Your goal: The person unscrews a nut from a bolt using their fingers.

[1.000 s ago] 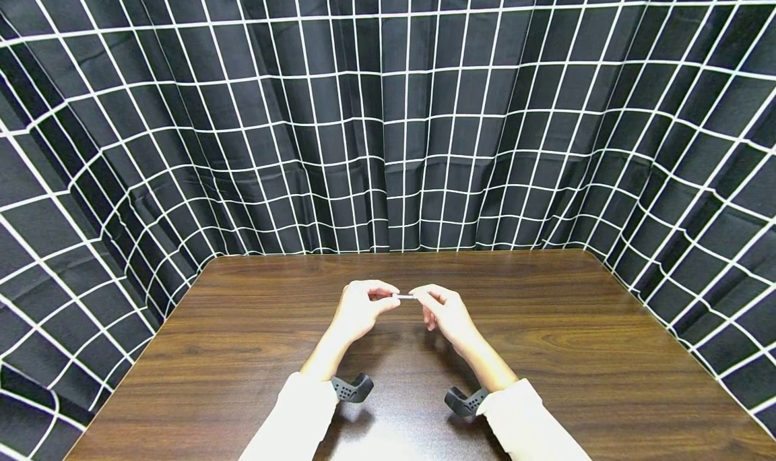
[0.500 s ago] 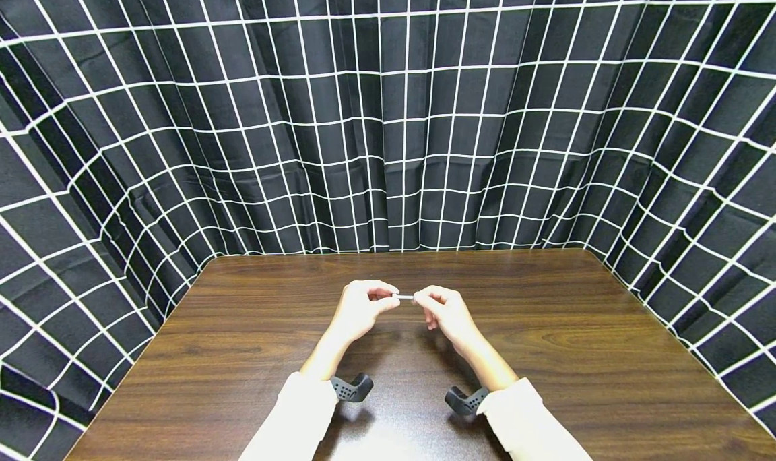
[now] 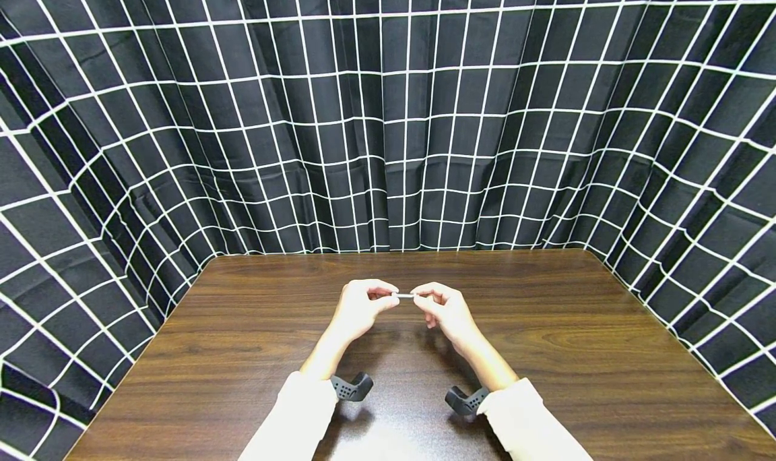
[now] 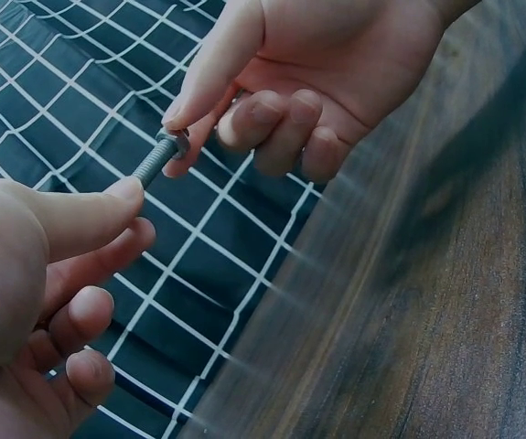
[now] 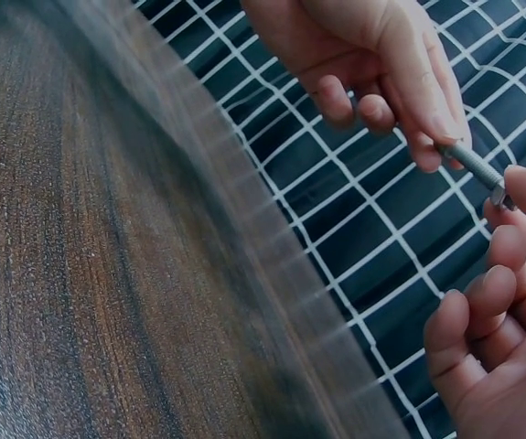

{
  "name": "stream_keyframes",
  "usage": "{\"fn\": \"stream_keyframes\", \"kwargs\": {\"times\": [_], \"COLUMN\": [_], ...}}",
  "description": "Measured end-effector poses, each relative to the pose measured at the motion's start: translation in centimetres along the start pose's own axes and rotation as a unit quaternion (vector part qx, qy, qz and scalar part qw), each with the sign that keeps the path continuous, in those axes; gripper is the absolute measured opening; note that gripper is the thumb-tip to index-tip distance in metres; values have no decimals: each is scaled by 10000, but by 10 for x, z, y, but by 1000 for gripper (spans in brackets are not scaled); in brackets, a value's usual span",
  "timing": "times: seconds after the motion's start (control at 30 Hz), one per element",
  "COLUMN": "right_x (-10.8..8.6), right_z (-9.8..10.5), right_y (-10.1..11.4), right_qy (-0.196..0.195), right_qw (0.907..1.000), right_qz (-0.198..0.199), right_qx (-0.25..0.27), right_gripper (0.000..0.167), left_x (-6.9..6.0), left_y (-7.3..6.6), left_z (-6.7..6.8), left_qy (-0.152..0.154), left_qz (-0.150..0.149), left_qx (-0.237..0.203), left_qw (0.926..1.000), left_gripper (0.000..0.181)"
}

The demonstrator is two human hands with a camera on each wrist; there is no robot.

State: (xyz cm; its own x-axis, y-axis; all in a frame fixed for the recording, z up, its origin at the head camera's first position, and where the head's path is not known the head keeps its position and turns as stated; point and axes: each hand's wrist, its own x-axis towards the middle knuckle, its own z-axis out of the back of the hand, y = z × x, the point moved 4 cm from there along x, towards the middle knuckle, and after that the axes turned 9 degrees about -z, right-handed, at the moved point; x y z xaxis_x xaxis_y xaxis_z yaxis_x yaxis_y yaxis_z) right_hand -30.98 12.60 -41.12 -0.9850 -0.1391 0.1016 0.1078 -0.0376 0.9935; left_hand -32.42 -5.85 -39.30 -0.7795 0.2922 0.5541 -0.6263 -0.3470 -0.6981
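Bolt (image 3: 405,296), grey, threaded, above table (image 3: 254,313): left hand (image 3: 359,306), fingers clamped on shank (image 4: 155,162); right hand (image 3: 449,313), fingers clamped on wider end (image 5: 499,195).

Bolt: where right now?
In the head view, the bolt is below and slightly right of centre, between the left-hand grip and right-hand grip, seen against the table.

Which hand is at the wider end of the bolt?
The right hand: it pinches the wider end of the bolt, whereas the left hand pinches the threaded shank.
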Motion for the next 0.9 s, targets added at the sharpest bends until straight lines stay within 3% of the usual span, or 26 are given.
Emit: {"fn": "stream_keyframes", "kwargs": {"times": [0.9], "right_x": [-2], "right_z": [1], "right_y": [3], "right_qy": [-54], "right_qw": [9994], "right_qz": [334], "right_qx": [105], "right_gripper": [28], "left_x": [0], "left_y": [1], "left_z": [0], "left_qy": [3], "left_qz": [-4], "left_qx": [25], "left_qw": [10000], "left_gripper": [12]}}
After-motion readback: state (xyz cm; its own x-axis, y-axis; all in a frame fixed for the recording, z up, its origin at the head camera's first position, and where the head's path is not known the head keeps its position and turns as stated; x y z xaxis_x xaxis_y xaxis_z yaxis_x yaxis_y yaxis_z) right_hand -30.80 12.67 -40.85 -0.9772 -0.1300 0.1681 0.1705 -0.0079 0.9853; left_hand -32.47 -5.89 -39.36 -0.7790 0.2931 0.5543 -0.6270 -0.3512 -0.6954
